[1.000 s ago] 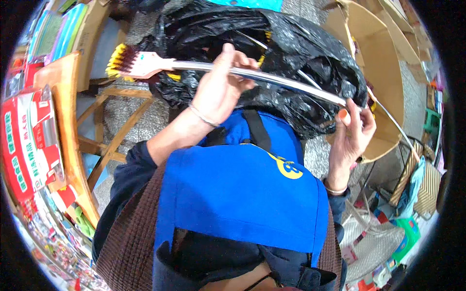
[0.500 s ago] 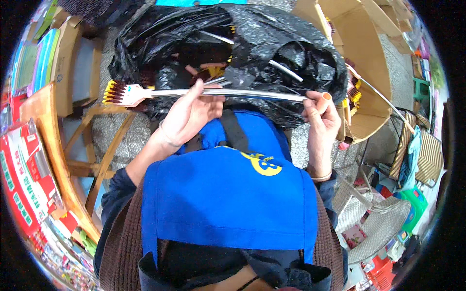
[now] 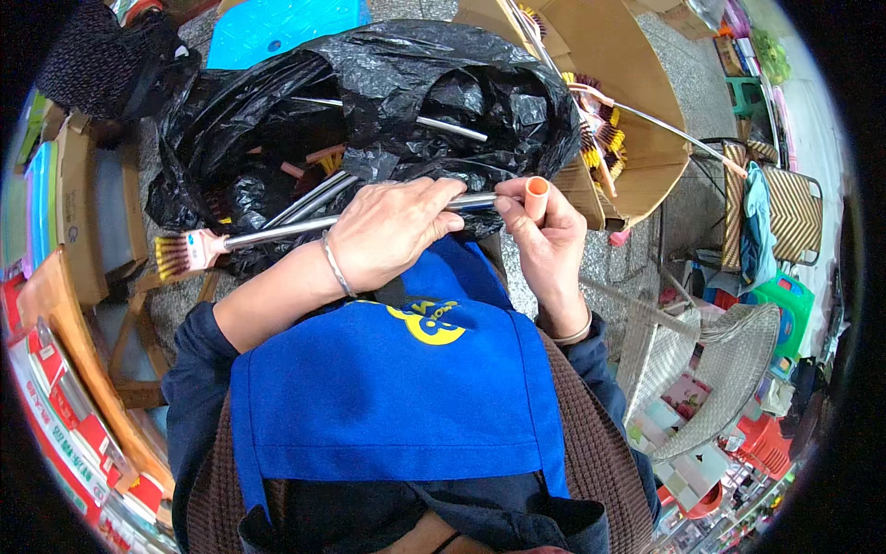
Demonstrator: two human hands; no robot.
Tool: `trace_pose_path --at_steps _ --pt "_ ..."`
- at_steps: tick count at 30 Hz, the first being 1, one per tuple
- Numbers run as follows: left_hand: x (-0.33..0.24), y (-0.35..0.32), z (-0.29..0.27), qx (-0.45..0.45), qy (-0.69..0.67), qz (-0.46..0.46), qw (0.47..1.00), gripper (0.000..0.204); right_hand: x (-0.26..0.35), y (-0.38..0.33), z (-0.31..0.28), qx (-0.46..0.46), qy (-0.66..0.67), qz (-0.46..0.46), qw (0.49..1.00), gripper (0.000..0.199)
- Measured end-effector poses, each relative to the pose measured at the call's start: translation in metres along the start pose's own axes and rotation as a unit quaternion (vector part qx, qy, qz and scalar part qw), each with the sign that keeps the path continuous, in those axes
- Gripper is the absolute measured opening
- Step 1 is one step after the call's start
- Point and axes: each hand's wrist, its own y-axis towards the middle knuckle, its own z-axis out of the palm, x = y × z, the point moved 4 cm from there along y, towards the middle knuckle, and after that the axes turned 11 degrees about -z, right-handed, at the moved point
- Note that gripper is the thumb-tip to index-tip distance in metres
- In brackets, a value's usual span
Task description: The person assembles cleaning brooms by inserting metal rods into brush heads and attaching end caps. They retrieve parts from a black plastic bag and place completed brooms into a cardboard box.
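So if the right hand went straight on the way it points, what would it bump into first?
Probably the black bag, just ahead of the right hand, though one view leaves depth unclear.

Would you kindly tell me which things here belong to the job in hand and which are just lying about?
Job, apparently: long-handled brush; orange tube in right hand; black bag; brushes in cardboard box.

Apparently unrelated: teal cloth; red basket.

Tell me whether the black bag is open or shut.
Open: the black bag gapes, and metal poles and pink pieces show inside.
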Motion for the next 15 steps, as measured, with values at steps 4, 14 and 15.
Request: trace_pose_path --at_steps 4,14,15 --pt "-0.004 -0.007 -0.006 -0.003 0.020 -0.027 0.999 0.022 -0.006 -0.004 -0.005 0.051 0.163 0.083 0.982 0.028" --pt "0.016 -0.017 -0.033 -0.037 -0.108 -0.117 0.987 0.019 -0.055 0.006 -0.004 -0.058 0.640 0.264 0.719 0.047" --pt "0.017 -0.018 -0.032 -0.029 -0.123 -0.127 0.984 0.019 -0.054 0.006 -0.001 -0.043 0.650 0.262 0.712 0.047"
